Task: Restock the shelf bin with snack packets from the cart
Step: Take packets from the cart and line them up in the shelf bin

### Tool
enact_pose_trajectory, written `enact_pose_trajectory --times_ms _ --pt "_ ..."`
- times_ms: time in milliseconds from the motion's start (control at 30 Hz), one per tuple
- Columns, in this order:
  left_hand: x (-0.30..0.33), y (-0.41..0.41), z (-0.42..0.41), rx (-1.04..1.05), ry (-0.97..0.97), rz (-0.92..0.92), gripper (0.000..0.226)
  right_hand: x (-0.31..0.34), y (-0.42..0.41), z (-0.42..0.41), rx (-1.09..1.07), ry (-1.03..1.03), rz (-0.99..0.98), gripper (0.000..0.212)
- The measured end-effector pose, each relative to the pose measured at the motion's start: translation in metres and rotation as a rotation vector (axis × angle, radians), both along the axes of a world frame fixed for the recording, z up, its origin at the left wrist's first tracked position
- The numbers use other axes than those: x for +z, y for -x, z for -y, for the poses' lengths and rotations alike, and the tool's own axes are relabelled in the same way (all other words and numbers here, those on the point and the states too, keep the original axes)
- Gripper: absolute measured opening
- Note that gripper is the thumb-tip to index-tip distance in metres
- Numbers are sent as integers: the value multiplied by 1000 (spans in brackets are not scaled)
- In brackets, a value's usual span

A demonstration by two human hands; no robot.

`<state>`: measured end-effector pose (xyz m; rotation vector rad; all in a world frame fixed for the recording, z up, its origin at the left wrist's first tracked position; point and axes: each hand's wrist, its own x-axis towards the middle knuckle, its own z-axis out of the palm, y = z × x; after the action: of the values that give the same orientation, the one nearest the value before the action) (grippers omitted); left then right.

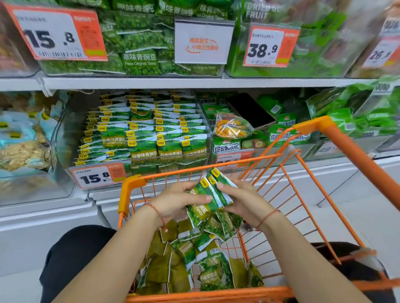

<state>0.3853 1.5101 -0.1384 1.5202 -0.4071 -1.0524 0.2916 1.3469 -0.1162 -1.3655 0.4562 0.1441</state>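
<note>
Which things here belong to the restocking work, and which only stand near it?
Belong to the job:
- green packets held by left hand and right hand
- loose packets in orange cart
- shelf bin of matching packets

Just nearby:
- orange snack bag
- upper pea bin
- 38.9 price tag

The upper shelf bins at the right of the frame are motion-blurred, their small label print unreadable. Held packets hide both hands' fingertips. The cart is cut off at the bottom edge.
</note>
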Motion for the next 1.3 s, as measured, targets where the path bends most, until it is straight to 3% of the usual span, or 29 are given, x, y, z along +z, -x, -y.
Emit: enact_pose_trajectory --times_ms 133,200,267,300,433,533,633,800,967,1067,1200,1300 --pt "5 3 -1 99 90 30 102 7 7 2 -114 -267 24 34" --pt "6 5 0 111 119 53 91 11 11 1 -136 -263 27 32" --pt "8 6 0 136 151 63 56 11 13 1 -150 -245 41 30" --pt "8 6 -1 157 153 59 50 11 13 1 -161 -243 52 29" --pt "8 6 -3 256 200 37 81 3 12 5 -173 -281 87 38" --pt "11 8 -3 298 216 34 40 -1 12 7 -149 -283 106 50" --pt "11 10 -2 323 234 43 47 -5 13 7 -88 -241 131 62" --pt "9 12 -2 326 202 92 30 -10 12 4 -67 -209 132 53" --pt "11 12 -2 312 232 64 39 -8 10 7 -172 -182 176 34" --pt "11 14 0 319 218 57 39 -8 11 5 -188 -59 173 39" --pt "8 16 2 328 205 67 17 -7 11 2 -152 -57 140 39" --pt "8 16 2 337 202 68 15 -6 12 -1 -127 -92 130 23"
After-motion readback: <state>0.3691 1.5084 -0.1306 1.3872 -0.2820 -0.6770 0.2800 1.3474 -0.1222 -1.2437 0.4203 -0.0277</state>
